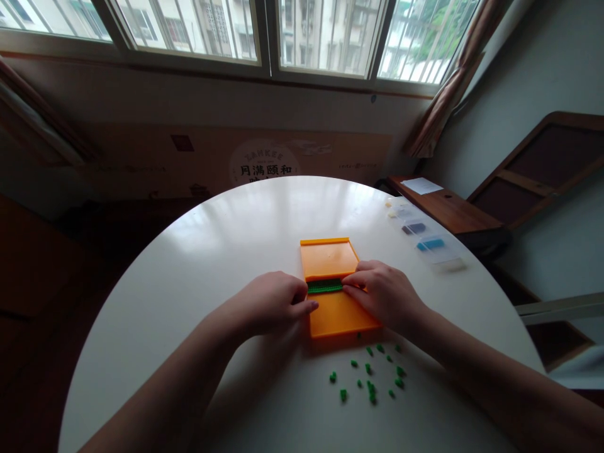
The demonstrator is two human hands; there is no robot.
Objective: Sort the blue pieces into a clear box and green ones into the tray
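Observation:
An orange plastic tray (342, 318) lies on the white round table, with a raised rim at its far edge and a ridge across it. Along the middle runs a narrow green studded strip (324, 287). My left hand (278, 302) grips the tray's left edge, fingers curled at the side and thumb over the near panel. At the strip's right end, the fingertips of my right hand (380, 292) are pinched together; anything between them is hidden. Several small loose green pieces (370, 387) are scattered on the table in front of the tray.
Clear plastic packets (438, 250) with blue, dark and pale contents lie at the table's right edge. The white table (165, 302) curves away under a barred window. A brown wooden desk (448, 204) with a paper sheet (421, 185) stands beyond it at right.

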